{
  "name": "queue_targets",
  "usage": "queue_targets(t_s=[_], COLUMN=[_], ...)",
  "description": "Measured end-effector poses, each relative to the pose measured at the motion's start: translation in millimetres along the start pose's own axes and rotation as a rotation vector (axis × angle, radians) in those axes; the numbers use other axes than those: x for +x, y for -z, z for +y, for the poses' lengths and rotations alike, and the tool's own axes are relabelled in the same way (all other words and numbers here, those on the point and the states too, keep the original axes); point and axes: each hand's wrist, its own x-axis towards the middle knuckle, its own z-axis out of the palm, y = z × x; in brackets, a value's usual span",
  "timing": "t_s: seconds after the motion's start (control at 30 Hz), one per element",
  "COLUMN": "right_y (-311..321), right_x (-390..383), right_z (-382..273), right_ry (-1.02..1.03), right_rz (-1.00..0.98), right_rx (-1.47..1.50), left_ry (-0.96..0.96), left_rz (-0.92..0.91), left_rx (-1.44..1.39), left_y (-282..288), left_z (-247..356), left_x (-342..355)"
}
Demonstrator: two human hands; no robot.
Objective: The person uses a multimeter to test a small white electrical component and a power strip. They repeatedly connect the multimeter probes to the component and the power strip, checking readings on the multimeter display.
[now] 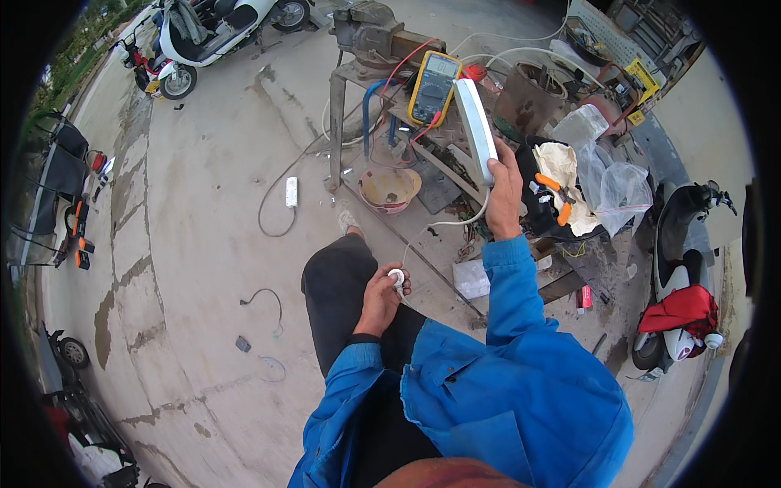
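Note:
Raised over the bench side, my right hand [505,189] is closed around the lower end of a long white power strip [476,130]; no sockets show on the sides I see. A pale cord [455,221] leaves its lower end and loops down toward my left hand [379,299]. That hand is closed on a small round white plug [397,278] in front of my knee, partly covered by the fingers. Just beyond the power strip, a yellow multimeter [434,88] leans on the bench with red leads attached.
A metal bench with a vise [370,32] stands ahead. At right lie a black bin [533,203] with orange-handled pliers [553,185], plastic bags [618,191] and a scooter [679,309]. A basin [389,189], another white strip [291,192] and loose wires [264,294] are on the floor.

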Motion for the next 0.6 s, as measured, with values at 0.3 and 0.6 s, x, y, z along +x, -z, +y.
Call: queue_targets(t_s=[0.3, 0.6], right_y=[-27, -54], right_x=[-48, -58], right_z=[-60, -81], right_ry=[-0.526, -0.671], right_rz=[-0.434, -0.566], right_rx=[1.244, 1.507], left_ry=[0.004, -0.037], left_rz=[-0.009, -0.031], left_rx=[-0.061, -0.05], left_y=[-4, 1], left_z=[-2, -5], left_x=[1, -1])
